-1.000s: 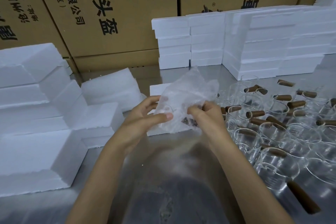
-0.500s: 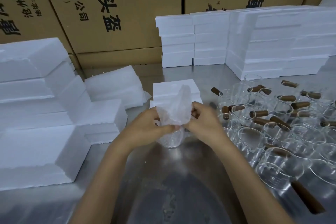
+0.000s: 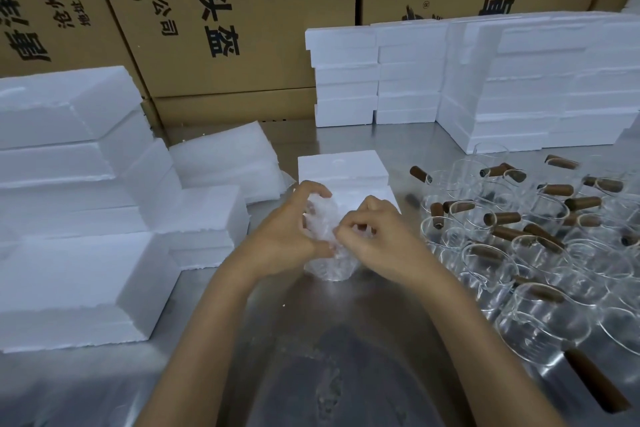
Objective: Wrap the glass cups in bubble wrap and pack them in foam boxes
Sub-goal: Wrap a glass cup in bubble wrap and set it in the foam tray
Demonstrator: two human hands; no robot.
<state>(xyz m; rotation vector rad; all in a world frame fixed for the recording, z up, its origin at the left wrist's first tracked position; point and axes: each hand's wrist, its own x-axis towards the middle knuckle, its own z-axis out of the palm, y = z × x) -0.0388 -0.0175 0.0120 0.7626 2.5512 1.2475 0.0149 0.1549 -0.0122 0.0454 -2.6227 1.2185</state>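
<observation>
A glass cup wrapped in clear bubble wrap stands on the steel table in front of me. My left hand curls round its left side and top. My right hand pinches the wrap at the cup's upper right. The cup's handle is hidden under the wrap and my fingers. Just behind my hands lies a small white foam box. Several bare glass cups with brown wooden handles crowd the table to the right.
Stacks of white foam boxes fill the left side; more foam pieces line the back right. A pile of bubble wrap sheets lies behind on the left. Brown cardboard cartons form the back wall.
The loose sheet that stood up over the cup has been folded down and gathered tight around it. Both hands have closed in on the bundle, which now rests lower on the table.
</observation>
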